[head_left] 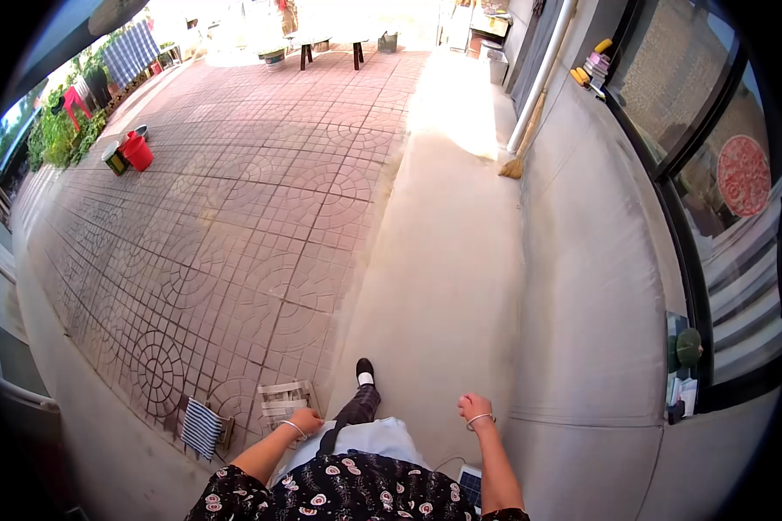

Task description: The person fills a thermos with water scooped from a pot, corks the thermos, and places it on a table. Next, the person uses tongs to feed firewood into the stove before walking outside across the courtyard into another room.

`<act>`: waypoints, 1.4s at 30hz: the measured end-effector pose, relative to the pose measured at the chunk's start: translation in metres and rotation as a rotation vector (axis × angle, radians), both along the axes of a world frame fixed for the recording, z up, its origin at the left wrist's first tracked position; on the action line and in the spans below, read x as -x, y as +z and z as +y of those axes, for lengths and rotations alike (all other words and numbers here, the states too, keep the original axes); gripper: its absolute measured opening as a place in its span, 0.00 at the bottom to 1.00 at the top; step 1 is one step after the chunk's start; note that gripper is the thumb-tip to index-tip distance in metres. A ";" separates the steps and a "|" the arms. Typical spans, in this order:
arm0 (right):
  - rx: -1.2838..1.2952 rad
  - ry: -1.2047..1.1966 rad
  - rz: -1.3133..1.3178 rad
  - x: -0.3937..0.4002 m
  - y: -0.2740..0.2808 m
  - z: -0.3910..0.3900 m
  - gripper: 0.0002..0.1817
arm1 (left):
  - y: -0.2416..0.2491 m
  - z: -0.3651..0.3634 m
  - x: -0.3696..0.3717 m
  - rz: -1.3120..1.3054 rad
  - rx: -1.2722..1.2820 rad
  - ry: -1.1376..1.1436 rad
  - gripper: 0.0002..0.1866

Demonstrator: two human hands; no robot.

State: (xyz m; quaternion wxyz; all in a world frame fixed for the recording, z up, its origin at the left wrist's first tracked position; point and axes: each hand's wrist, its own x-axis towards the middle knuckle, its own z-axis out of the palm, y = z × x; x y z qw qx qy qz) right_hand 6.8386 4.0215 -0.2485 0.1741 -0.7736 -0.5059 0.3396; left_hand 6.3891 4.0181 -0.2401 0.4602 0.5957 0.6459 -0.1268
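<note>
My left hand is low in the head view with its fingers curled. Its fingertips are right at the edge of a pale blue-white cloth that spreads across my waist and lap. On the other side, my right hand is held out over the concrete walkway, closed in a fist, and the inside of the fist is hidden. Each wrist wears a light bracelet. One dark shoe with a white sock shows ahead of me on the walkway. A slatted wooden stool or crate stands just beyond my left hand.
Left of me is a small stool with a striped cloth. A red bucket stands on the tiled yard. Along the right wall are a broom, a white pipe and a window sill with small items. A low table stands far ahead.
</note>
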 end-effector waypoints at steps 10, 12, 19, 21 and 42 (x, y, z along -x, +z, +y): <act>0.432 -0.080 0.167 -0.029 -0.005 0.195 0.14 | -0.005 0.301 -0.077 -0.134 -0.070 0.124 0.15; 0.388 0.014 0.049 -0.047 -0.036 0.212 0.15 | 0.013 0.357 -0.098 -0.147 -0.169 0.066 0.15; 0.620 -0.274 0.276 -0.095 -0.020 0.330 0.15 | 0.006 0.514 -0.164 -0.215 -0.200 0.071 0.15; 0.561 -0.301 0.324 -0.124 -0.032 0.377 0.14 | -0.001 0.550 -0.181 -0.152 -0.192 0.059 0.15; 0.368 -0.293 0.322 -0.295 -0.002 0.971 0.12 | -0.025 1.060 -0.351 -0.120 -0.063 0.116 0.15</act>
